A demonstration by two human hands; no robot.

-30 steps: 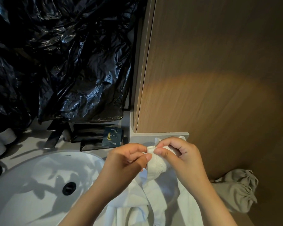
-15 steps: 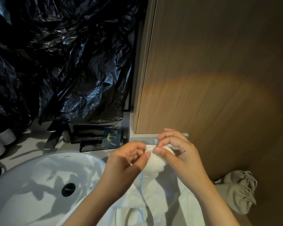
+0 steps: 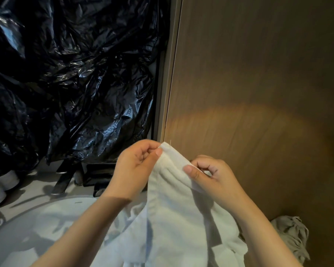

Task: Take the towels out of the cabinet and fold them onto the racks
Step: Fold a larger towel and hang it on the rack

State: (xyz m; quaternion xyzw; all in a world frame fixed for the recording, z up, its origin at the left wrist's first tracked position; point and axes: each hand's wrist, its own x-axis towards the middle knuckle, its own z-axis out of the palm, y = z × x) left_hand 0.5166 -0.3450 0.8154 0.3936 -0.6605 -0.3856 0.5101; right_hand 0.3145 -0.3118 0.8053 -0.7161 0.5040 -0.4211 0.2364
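I see a white towel (image 3: 174,214) of soft, matt terry cloth with a ribbed band near its top edge. Behind it hangs crinkled black plastic sheeting (image 3: 69,78), very glossy. The cabinet panel (image 3: 258,93) looks like matt brown wood with a fine grain. A grey cloth bag (image 3: 291,236) lies gathered and dull. The surface (image 3: 27,191) reads smooth and pale.

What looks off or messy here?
Crumpled black plastic sheeting covers the wall behind the counter, and a grey cloth lies bunched low beside the wooden panel. Both hands pinch the white towel normally.
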